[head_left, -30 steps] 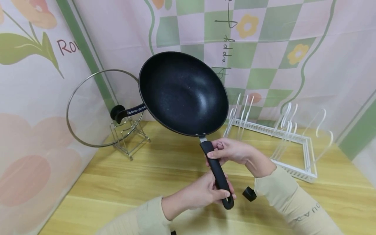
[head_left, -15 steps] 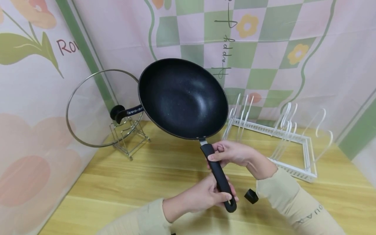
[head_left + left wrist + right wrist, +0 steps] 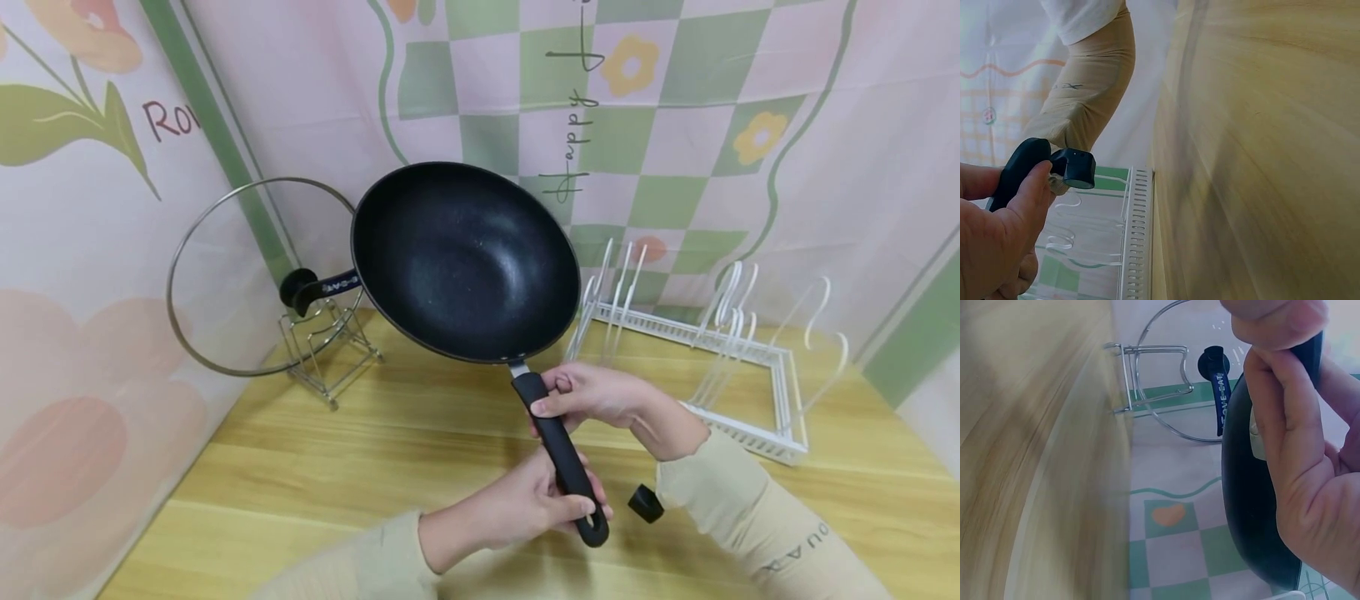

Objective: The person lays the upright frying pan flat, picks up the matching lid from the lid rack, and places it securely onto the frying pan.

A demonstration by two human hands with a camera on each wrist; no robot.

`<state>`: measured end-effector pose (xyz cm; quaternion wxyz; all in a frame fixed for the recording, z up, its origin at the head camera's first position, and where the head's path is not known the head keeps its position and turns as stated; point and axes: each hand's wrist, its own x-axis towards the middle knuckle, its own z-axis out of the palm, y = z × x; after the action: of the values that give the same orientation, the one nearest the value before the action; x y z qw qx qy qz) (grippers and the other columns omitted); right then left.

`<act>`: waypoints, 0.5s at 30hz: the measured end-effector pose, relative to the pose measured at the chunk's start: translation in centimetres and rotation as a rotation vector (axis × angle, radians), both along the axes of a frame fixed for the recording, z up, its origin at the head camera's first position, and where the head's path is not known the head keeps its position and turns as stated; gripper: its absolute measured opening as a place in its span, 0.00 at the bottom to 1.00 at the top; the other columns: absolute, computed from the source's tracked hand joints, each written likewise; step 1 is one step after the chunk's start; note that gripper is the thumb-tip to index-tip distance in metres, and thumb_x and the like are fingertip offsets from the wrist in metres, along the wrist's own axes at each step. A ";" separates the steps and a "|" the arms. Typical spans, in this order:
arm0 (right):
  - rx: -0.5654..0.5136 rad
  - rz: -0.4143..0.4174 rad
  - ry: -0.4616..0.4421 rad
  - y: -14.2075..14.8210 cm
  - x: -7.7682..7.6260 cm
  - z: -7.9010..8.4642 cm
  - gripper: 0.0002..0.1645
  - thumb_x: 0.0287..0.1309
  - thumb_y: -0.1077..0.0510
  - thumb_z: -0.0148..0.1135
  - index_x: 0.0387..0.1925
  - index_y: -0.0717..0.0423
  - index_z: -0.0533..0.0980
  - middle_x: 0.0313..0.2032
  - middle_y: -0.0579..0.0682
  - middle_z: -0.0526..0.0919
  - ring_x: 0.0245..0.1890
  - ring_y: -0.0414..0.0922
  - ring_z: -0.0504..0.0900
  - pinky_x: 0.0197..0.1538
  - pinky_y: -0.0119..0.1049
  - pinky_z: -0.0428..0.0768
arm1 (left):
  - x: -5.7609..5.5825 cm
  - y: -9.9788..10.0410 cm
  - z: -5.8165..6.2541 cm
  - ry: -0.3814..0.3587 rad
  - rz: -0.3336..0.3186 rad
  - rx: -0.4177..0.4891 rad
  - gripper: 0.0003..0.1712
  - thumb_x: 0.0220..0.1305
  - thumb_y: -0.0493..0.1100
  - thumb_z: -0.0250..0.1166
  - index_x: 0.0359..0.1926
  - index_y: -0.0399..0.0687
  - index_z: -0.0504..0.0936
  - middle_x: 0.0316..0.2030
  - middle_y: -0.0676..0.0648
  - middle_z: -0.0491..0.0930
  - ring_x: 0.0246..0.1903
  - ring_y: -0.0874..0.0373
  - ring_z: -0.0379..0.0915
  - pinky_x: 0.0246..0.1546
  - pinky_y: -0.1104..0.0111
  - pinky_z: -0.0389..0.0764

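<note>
A black wok [image 3: 465, 258] is held up above the table, its dark inside facing me and its long black handle [image 3: 558, 450] slanting down to the right. My left hand [image 3: 521, 504] grips the lower end of that handle, thumb across the top near the hanging hole. Higher up, my right hand [image 3: 603, 398] holds the handle close to the metal neck. In the right wrist view the wok's outer side [image 3: 1250, 506] shows beyond the right fingers. Some fingers of both hands are hidden behind the handle.
Left of the wok, a glass lid with a metal rim [image 3: 174, 308] and a black knob [image 3: 298, 290] stands upright in a small wire stand [image 3: 330, 354]. A white rack [image 3: 791, 446] with upright dividers stands at the right. Patterned cloth hangs behind the wooden table [image 3: 315, 467].
Both hands have lowered the wok slightly, with the handle's end shifting a little down and right. Both grips stay the same. Lid, stand and rack have not moved.
</note>
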<state>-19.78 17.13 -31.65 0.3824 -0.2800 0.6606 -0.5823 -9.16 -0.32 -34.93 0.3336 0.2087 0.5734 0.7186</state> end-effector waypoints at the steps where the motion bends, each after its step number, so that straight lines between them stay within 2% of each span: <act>1: 0.001 0.001 -0.003 0.0 0.0 0.0 0.07 0.72 0.61 0.61 0.39 0.62 0.76 0.35 0.54 0.88 0.36 0.42 0.86 0.40 0.34 0.87 | 0.0 0.0 0.0 -0.001 0.000 0.003 0.19 0.72 0.22 0.53 0.60 0.32 0.62 0.50 0.28 0.77 0.55 0.37 0.79 0.54 0.55 0.83; 5: -0.003 0.013 -0.006 0.1 0.0 -0.2 0.08 0.72 0.60 0.61 0.39 0.63 0.76 0.35 0.53 0.88 0.35 0.41 0.86 0.40 0.34 0.87 | 0.0 0.1 -0.2 -0.005 0.000 0.015 0.19 0.72 0.21 0.53 0.60 0.33 0.63 0.49 0.31 0.78 0.55 0.37 0.79 0.54 0.54 0.82; 11: -0.006 0.029 -0.004 0.2 -0.1 -0.5 0.08 0.73 0.60 0.60 0.40 0.64 0.77 0.35 0.52 0.88 0.34 0.40 0.85 0.40 0.33 0.87 | 0.1 0.1 -0.6 -0.001 -0.011 0.027 0.16 0.72 0.22 0.53 0.57 0.31 0.64 0.45 0.42 0.79 0.55 0.42 0.80 0.55 0.56 0.82; 15: -0.015 0.038 0.004 0.2 -0.1 -0.6 0.09 0.73 0.60 0.61 0.39 0.64 0.76 0.34 0.51 0.87 0.34 0.40 0.86 0.41 0.34 0.87 | 0.1 0.1 -0.7 0.003 -0.019 0.032 0.15 0.73 0.23 0.53 0.57 0.30 0.64 0.43 0.45 0.79 0.55 0.43 0.80 0.55 0.56 0.82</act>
<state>-19.90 17.31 -32.26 0.3899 -0.2965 0.6514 -0.5794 -9.07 -0.20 -35.67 0.3361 0.2203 0.5601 0.7244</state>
